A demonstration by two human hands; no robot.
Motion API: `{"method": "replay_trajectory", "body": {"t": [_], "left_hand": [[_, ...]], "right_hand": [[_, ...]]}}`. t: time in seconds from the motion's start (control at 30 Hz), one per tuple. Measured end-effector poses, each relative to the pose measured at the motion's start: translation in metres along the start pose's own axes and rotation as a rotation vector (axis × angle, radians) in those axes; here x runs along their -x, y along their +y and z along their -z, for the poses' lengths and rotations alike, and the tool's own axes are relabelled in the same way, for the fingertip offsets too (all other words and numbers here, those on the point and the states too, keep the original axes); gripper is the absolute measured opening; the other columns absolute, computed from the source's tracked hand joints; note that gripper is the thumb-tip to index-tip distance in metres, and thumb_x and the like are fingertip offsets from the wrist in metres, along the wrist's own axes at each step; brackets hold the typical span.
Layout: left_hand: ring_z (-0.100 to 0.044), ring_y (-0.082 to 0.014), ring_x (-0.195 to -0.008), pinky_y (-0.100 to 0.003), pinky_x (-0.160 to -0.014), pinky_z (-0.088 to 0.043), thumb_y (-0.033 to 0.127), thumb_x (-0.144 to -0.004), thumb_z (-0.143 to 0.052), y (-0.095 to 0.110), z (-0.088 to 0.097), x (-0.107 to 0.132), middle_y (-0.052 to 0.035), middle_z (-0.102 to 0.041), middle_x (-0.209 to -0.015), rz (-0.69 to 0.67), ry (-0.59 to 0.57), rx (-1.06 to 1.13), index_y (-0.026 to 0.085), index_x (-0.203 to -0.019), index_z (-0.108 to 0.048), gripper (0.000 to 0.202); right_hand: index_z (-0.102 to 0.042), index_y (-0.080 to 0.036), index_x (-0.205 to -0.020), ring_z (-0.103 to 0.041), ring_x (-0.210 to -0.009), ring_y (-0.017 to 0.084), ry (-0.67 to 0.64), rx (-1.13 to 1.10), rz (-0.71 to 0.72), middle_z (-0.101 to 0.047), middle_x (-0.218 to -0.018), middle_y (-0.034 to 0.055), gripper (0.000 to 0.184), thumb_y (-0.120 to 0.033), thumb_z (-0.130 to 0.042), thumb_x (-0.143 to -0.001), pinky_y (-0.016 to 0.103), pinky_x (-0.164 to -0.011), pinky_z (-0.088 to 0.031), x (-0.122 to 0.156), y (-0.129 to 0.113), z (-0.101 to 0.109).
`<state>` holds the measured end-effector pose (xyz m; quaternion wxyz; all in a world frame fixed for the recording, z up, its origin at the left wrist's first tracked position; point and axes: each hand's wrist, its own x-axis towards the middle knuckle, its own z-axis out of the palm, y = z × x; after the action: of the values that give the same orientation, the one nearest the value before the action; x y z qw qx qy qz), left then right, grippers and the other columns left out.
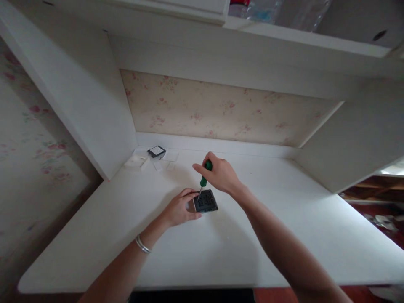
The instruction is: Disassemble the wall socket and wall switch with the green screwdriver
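A black square device, perhaps the back of a wall socket or switch, lies on the white desk with its moulded side up. My left hand grips it by the left edge, fingers on the far side and thumb at the near corner. In my right hand is a screwdriver with a green handle, held upright and slightly tilted. Its metal shaft points down to the left part of the black device; whether the tip sits in a screw is too small to tell.
Near the back left corner of the desk lie another dark square device with a white face, a white plate and a clear plastic wrapper. White side panels and an overhead shelf enclose the desk.
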<state>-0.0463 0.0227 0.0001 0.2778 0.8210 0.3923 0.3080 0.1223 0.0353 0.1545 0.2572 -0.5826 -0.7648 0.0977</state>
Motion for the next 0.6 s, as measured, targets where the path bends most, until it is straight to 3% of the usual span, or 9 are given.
{"method": "replay_trajectory", "body": {"t": [0.1,0.2,0.33,0.5,0.6], "left_hand": [[-0.049,-0.0226,-0.115,-0.033,-0.103,-0.039,0.040,-0.063,-0.073,-0.001,0.001,0.002,-0.0058,-0.050,-0.125,-0.005,0.001,0.004,0.022,-0.120,-0.056,0.062],[-0.049,-0.0230,-0.116,-0.034,-0.103,-0.038,0.044,-0.063,-0.073,-0.004,0.003,0.003,-0.0059,-0.051,-0.126,-0.027,-0.020,-0.006,0.022,-0.120,-0.056,0.063],[-0.049,-0.0229,-0.118,-0.034,-0.105,-0.037,0.047,-0.064,-0.071,-0.009,0.003,0.004,-0.0067,-0.051,-0.129,-0.057,-0.020,-0.019,0.019,-0.120,-0.057,0.064],[-0.050,-0.0235,-0.117,-0.033,-0.104,-0.038,0.044,-0.061,-0.073,-0.012,0.003,0.003,-0.0070,-0.053,-0.128,-0.080,-0.017,-0.002,0.019,-0.117,-0.059,0.062],[-0.050,-0.0235,-0.118,-0.033,-0.105,-0.037,0.043,-0.060,-0.074,-0.014,0.004,0.002,-0.0076,-0.053,-0.129,-0.090,-0.025,0.002,0.018,-0.117,-0.059,0.064]], "right_hand": [[-0.058,-0.019,-0.089,-0.060,-0.078,0.028,-0.078,0.407,0.003,-0.065,-0.079,0.0124,0.057,-0.070,-0.037,-0.078,0.036,-0.066,-0.042,-0.005,-0.013,0.016],[-0.061,-0.015,-0.095,-0.061,-0.083,0.032,-0.205,0.586,0.049,-0.065,-0.089,0.0190,0.058,-0.066,-0.038,-0.080,0.037,-0.065,-0.042,-0.013,-0.022,0.027],[-0.059,-0.012,-0.098,-0.062,-0.076,0.026,-0.386,0.572,0.217,-0.067,-0.084,0.0171,0.042,-0.048,-0.042,-0.084,0.030,-0.059,-0.039,-0.022,-0.030,0.032],[-0.054,-0.015,-0.101,-0.058,-0.056,0.016,-0.604,0.397,0.281,-0.064,-0.058,0.0040,0.032,-0.040,-0.042,-0.085,0.024,-0.052,-0.034,-0.026,-0.037,0.037],[-0.052,-0.018,-0.104,-0.058,-0.061,0.014,-0.698,0.296,0.366,-0.067,-0.070,0.0035,0.029,-0.037,-0.048,-0.083,0.022,-0.053,-0.034,-0.028,-0.040,0.041]]}}
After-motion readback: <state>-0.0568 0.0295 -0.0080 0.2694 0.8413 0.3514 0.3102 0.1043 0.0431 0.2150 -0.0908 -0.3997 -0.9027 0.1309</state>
